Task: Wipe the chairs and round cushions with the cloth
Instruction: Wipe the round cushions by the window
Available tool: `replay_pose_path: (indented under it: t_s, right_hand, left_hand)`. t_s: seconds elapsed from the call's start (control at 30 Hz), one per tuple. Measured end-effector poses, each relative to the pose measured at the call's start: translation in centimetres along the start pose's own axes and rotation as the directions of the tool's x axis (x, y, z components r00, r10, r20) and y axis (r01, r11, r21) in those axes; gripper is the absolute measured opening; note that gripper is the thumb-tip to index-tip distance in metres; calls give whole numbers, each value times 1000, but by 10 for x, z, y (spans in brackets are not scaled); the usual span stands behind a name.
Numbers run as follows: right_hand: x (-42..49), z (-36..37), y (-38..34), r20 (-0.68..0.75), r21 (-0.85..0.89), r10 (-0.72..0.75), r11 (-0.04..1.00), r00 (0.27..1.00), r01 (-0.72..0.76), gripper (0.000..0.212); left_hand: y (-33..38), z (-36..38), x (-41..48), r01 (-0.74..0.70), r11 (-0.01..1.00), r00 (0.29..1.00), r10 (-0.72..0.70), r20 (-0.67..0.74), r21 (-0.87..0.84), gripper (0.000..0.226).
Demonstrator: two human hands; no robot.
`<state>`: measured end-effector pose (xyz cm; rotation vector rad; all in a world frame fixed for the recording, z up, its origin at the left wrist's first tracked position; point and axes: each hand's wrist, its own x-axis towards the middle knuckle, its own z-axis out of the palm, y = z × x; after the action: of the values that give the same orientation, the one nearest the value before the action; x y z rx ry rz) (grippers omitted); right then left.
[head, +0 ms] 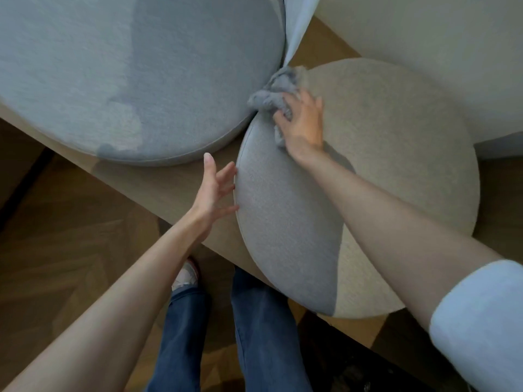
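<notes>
— At six o'clock, nearest of all, what shows?

— A pair of jeans [263, 321] and one shoe [185, 274] on the wood floor [70, 236]. The person stands right up against the desk [169, 188] that carries the cushions.

— And the left hand?

— The left hand [213, 190] sits at nine o'clock on the rim of the near round cushion [283, 222]. Its fingers are spread apart and straight, tips touching the edge, gripping nothing. I judge it braces the cushion so that it doesn't slide under the wiping.

— The other one?

— The right hand [304, 128] reaches across that cushion, sleeve [481, 321] rolled up the arm, fingers curled round the grey cloth [268, 97]. The cloth is bunched at about eleven o'clock on the cushion's rim, just where it meets the larger blue-grey cushion [141, 66] lying further off at ten o'clock.

— Why bunched?

— Probably to push into the seam between the two cushions, where a flat cloth wouldn't reach.

— Beyond that?

— At twelve o'clock a pale curtain [297, 24] hangs down toward the same meeting point. I can't make out a chair for certain.
</notes>
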<state>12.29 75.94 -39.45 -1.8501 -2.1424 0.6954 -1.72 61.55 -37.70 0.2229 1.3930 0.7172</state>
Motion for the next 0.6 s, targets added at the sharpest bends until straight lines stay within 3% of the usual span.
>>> replay_pose_path:
  t_s: [0.17,0.37,0.47,0.57,0.6]
  right_hand:
    - [-86,7,-5,185,71,-168,985,968,157,39]
    - [-177,-3,8,317,117,-172,983,933,142,27]
    - [-199,-20,6,273,76,-38,997,961,18,30]
    - [-217,-37,8,151,59,165,983,975,-175,29]
    - [-225,-41,11,106,65,234,968,966,-241,28]
  left_hand:
    - [-1,1,-2,9,996,999,-6,32,-87,86]
    - [0,9,-18,28,988,999,-25,25,-155,85]
    - [0,17,-33,-4,1000,1000,4,-4,-18,70]
    - [-2,23,-48,-91,957,994,104,-34,275,41]
    - [-5,24,-53,-142,913,988,154,1,383,41]
